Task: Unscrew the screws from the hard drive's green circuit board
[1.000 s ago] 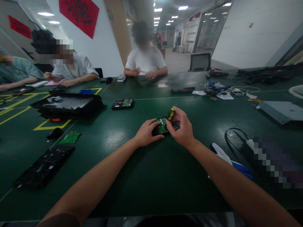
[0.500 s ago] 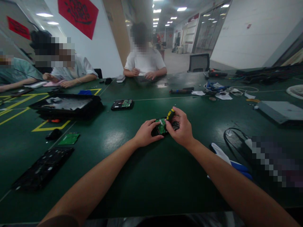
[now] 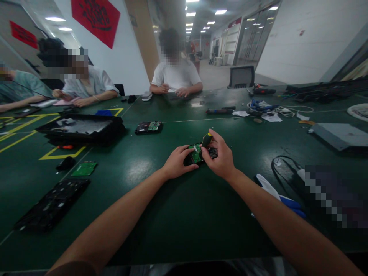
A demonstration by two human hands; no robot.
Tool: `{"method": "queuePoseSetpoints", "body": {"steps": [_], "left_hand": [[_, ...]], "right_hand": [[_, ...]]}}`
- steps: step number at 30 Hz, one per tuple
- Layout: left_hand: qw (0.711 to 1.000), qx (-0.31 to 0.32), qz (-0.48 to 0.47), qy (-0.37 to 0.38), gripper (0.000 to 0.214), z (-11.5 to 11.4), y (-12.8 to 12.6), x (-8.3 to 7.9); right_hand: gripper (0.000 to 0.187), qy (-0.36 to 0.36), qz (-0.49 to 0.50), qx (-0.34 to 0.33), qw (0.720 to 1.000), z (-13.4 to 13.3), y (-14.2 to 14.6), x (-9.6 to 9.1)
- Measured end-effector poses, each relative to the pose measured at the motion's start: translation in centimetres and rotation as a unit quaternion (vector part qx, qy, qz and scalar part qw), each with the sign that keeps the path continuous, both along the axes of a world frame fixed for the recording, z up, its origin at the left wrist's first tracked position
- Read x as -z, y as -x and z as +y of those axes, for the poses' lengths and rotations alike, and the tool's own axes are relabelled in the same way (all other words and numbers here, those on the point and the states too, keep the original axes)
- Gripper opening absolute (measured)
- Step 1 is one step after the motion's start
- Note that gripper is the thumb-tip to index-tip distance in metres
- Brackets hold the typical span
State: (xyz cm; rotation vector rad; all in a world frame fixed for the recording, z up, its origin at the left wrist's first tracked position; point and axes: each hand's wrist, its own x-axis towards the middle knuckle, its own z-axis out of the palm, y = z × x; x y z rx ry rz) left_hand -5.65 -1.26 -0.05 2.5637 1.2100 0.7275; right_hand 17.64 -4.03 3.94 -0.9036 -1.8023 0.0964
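Note:
In the head view, a hard drive with its green circuit board facing up lies on the green table. My left hand is closed on its left side, thumb along the near edge and fingers on the far one. My right hand grips the dark green and yellow handle of a screwdriver, held tilted above the right part of the board. The screwdriver's tip is hidden behind my fingers.
Another hard drive lies further back left. A black tray, a loose green circuit board and a black plastic frame are left. White-and-blue gloves and a grey metal box are right. A person sits opposite.
The screwdriver handle has turned in my right hand, so its yellow patches show differently. Both hands and the hard drive stay in nearly the same place.

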Motion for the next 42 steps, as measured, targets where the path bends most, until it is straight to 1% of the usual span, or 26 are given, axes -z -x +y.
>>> {"method": "queuePoseSetpoints", "body": {"steps": [7,14,19,23,32,36,39,42], "left_hand": [[1.0,0.002,-0.002,-0.008,0.08,-0.04,-0.05,-0.06],[1.0,0.0,-0.001,-0.002,0.08,-0.09,-0.04,-0.07],[1.0,-0.005,0.008,0.004,0.081,-0.14,-0.11,-0.25],[1.0,-0.002,0.006,0.005,0.08,-0.22,-0.15,-0.39],[1.0,0.0,0.0,0.011,0.081,-0.2,-0.11,-0.41],[1.0,-0.005,0.001,0.008,0.081,-0.19,-0.11,-0.29],[1.0,-0.01,0.003,0.009,0.081,-0.23,-0.12,-0.25],[1.0,-0.011,0.004,0.013,0.081,-0.32,-0.14,-0.35]], "right_hand": [[0.071,-0.014,-0.003,0.002,1.0,-0.07,0.0,0.09],[0.073,0.005,0.007,-0.025,1.0,0.01,0.03,0.27],[0.071,-0.016,0.008,0.007,1.0,0.06,0.09,0.33],[0.069,-0.01,-0.002,0.026,1.0,-0.04,0.07,0.23],[0.071,0.01,0.01,0.023,1.0,0.12,0.13,0.54],[0.071,-0.019,0.027,0.035,0.999,-0.08,0.1,0.16],[0.073,-0.051,0.058,0.069,0.995,-0.17,-0.1,-0.07],[0.076,-0.052,0.057,0.079,0.994,-0.05,-0.45,0.14]]}}
